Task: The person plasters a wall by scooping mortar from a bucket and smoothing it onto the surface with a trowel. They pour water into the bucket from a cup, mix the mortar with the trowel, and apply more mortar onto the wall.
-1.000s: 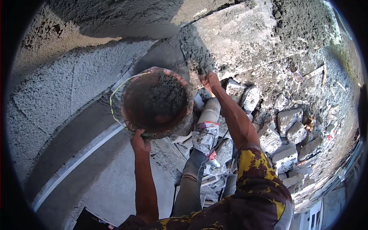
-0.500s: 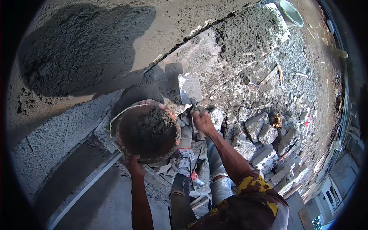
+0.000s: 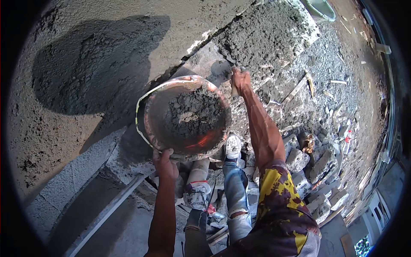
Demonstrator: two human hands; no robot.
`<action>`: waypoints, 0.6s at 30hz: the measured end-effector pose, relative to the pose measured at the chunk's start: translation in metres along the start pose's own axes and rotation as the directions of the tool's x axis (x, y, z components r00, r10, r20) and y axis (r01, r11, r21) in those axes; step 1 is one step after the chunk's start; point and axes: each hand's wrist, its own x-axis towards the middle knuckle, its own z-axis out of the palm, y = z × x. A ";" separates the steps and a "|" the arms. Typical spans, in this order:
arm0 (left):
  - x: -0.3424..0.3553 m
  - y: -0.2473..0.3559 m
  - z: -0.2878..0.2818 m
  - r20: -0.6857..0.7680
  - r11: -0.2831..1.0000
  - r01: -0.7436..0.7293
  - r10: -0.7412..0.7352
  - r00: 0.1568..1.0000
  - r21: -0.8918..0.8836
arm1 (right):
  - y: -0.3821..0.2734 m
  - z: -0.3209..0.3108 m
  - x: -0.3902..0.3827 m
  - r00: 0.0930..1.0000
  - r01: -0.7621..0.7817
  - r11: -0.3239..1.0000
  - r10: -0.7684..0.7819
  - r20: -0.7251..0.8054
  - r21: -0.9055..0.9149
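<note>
My left hand (image 3: 166, 164) grips the near rim of a round, mortar-smeared bucket (image 3: 155, 122), which tilts so that its mouth faces me. Wet grey mortar (image 3: 195, 112) lies inside it, and a pale handle loops along its left side. My right hand (image 3: 241, 80) is closed around the handle of a trowel (image 3: 234, 90), just beyond the bucket's upper right rim. The trowel is at the near edge of a heap of wet mortar (image 3: 267, 36) on a board; its blade is hard to make out against the mortar.
Broken concrete chunks (image 3: 319, 165) and wood scraps (image 3: 296, 88) lie to the right. A rough mortar-coated surface (image 3: 107, 38) runs along the upper left. A pale green basin (image 3: 321, 9) stands at the far right. A long straight bar (image 3: 107, 214) slants at lower left. My feet stand among rubble.
My left hand has moved the bucket right and farther away, toward the heap. My right hand has carried the trowel forward and right to the mortar's edge.
</note>
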 end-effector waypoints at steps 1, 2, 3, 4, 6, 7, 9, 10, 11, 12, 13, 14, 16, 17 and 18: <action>0.002 0.002 0.005 -0.037 1.000 -0.020 0.020 0.999 0.010 | -0.002 0.004 -0.008 0.999 0.048 0.998 -0.048 0.004 -0.032; 0.003 0.003 0.011 -0.071 0.999 -0.037 0.038 0.997 0.017 | -0.003 0.006 -0.018 0.999 0.044 0.999 -0.044 0.009 -0.023; 0.001 0.000 0.026 -0.065 1.000 -0.011 0.012 0.998 0.019 | 0.000 -0.012 -0.019 0.993 0.109 0.989 -0.112 -0.027 -0.103; -0.002 0.002 0.030 -0.070 1.000 -0.013 0.014 0.997 0.025 | -0.003 -0.012 -0.025 0.985 0.160 0.974 -0.168 -0.040 -0.159; -0.002 0.007 0.034 -0.144 0.997 -0.009 0.021 0.989 0.083 | -0.016 -0.018 -0.062 0.931 0.279 0.763 -0.363 -0.028 -0.583; -0.001 0.018 0.029 -0.159 0.995 -0.028 0.043 0.986 0.099 | -0.053 -0.011 -0.097 0.975 0.216 0.790 -0.201 0.089 -0.574; 0.000 0.014 0.045 -0.157 0.987 0.002 0.023 0.987 0.161 | -0.052 -0.046 -0.126 0.945 0.325 0.593 -0.177 0.274 -0.736; 0.001 0.018 0.037 -0.177 0.984 -0.008 0.040 0.983 0.179 | -0.108 -0.036 -0.164 0.937 0.192 0.627 0.113 0.331 -0.755; 0.001 0.016 0.045 -0.136 0.993 0.001 0.016 0.991 0.121 | -0.099 -0.056 -0.181 0.875 0.482 0.403 -0.175 0.452 -0.778; 0.002 0.016 0.052 -0.101 0.998 0.012 -0.005 0.995 0.066 | -0.103 -0.065 -0.190 0.763 0.607 0.172 -0.399 0.508 -0.776; -0.001 0.016 0.059 -0.089 0.998 0.022 -0.017 0.996 0.061 | -0.072 -0.084 -0.174 0.898 0.425 0.647 -0.210 0.387 -0.633; -0.003 0.018 0.059 -0.118 0.996 0.040 -0.030 0.993 0.080 | -0.064 -0.095 -0.164 0.927 0.145 0.884 0.036 0.374 -0.444; 0.006 0.015 0.053 -0.129 0.995 0.043 -0.030 0.991 0.095 | -0.042 -0.097 -0.148 0.896 -0.218 0.967 0.253 0.366 -0.135; 0.008 0.007 0.034 -0.153 0.996 0.044 -0.031 0.988 0.079 | -0.040 -0.086 -0.146 0.892 -0.230 0.973 0.223 0.393 -0.032; 0.013 0.000 0.014 -0.178 0.997 0.045 -0.033 0.984 0.064 | -0.039 -0.076 -0.136 0.880 -0.249 0.922 0.343 0.328 -0.296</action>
